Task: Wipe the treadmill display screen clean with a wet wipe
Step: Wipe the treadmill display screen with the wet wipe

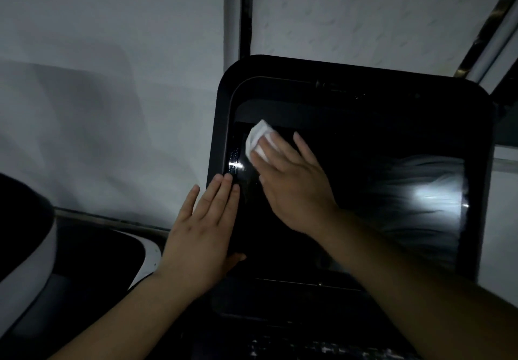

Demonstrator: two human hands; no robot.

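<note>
Right fingers (269, 146) press the wipe (256, 136) flat on the screen (350, 191)'s upper left, left hand (201, 228) splayed empty on its left edge: mid-wipe, next likely sweeping right.

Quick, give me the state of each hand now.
Left hand: open, flat against the screen's left edge.
Right hand: pressing the wet wipe on the display screen.
</note>
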